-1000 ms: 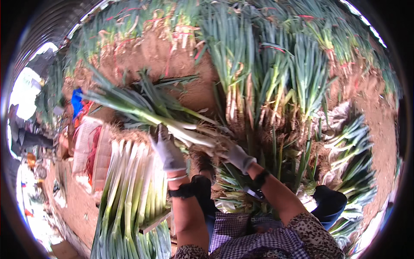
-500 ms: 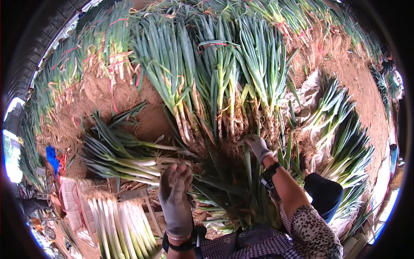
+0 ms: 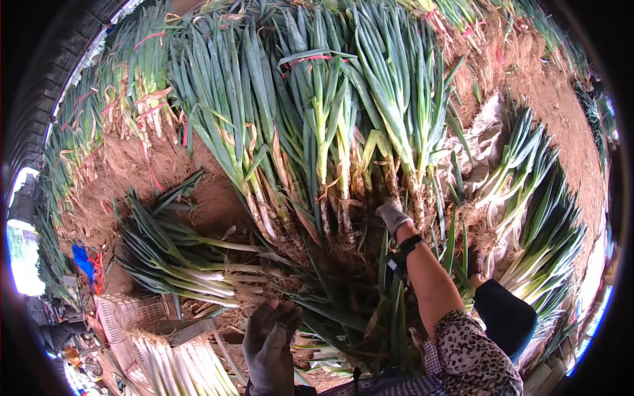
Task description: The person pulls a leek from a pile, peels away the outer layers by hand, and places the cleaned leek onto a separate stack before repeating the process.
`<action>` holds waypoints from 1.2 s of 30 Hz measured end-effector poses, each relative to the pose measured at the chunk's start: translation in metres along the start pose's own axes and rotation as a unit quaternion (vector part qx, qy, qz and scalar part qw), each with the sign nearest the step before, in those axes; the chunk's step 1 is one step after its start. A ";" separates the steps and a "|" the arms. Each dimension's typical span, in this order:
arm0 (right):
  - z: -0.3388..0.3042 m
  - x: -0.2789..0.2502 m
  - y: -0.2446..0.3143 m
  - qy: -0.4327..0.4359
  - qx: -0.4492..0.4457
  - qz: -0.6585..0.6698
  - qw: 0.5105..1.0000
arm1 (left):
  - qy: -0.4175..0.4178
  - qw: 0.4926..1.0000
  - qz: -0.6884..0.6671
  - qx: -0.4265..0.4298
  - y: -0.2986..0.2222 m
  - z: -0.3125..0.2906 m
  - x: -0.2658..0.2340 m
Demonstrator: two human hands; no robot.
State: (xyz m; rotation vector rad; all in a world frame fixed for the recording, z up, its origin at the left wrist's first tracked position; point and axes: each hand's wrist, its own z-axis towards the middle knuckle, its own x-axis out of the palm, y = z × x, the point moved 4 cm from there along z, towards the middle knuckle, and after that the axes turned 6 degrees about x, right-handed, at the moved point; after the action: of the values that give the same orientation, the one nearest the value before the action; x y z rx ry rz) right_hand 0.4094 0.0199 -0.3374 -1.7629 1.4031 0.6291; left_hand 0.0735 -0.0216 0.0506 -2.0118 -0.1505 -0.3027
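A large bundle of long green onions (image 3: 323,119) stands in front of me, leaves away and roots toward me. My right hand (image 3: 395,216), in a pale glove, reaches in among the lower stalks at the bundle's right side; its fingertips are lost in shadow and among the stalks. My left hand (image 3: 269,343), in a dirty grey glove, is raised near the lower middle with fingers loosely curled and apart; nothing shows in it. Just beyond it lie the roots of a pile of cleaned green onions (image 3: 198,267). Loose dark leaves (image 3: 350,310) lie between my hands.
White trimmed stalks (image 3: 185,363) lie beside a pale plastic crate (image 3: 125,317) at the lower left. More green onions (image 3: 528,218) rest on pale sacking (image 3: 485,135) to the right. Tied bundles (image 3: 142,99) stand at the far left. A dark-covered knee (image 3: 505,317) sits right of my forearm.
My right hand has moved slightly up, deeper among the stalk bases. My left hand has dropped lower, away from the roots of the cleaned pile. The view has shifted a little.
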 end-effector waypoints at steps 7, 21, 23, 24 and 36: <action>-0.040 -0.090 0.021 0.041 -0.062 0.081 0.994 | 0.003 1.000 0.009 -0.001 0.009 0.007 0.004; -0.150 -0.131 -0.029 -0.016 0.056 0.923 0.381 | 0.018 0.999 0.016 0.022 0.008 0.006 0.004; -0.149 -0.115 -0.047 -0.069 0.087 0.886 0.450 | 0.024 0.999 0.010 0.027 0.007 0.006 0.003; -0.128 -0.070 -0.075 -0.031 0.148 0.743 0.653 | 0.044 0.999 -0.007 0.028 0.008 0.006 0.012; -0.027 -0.077 0.051 -0.102 0.203 0.599 0.768 | 0.020 1.000 -0.014 0.016 0.004 -0.005 -0.002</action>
State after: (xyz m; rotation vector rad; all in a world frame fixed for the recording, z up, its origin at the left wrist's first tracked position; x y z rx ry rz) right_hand 0.3377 0.0378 -0.2761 -0.2527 2.2035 0.9925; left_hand 0.0719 -0.0274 0.0485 -1.9725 -0.1583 -0.3555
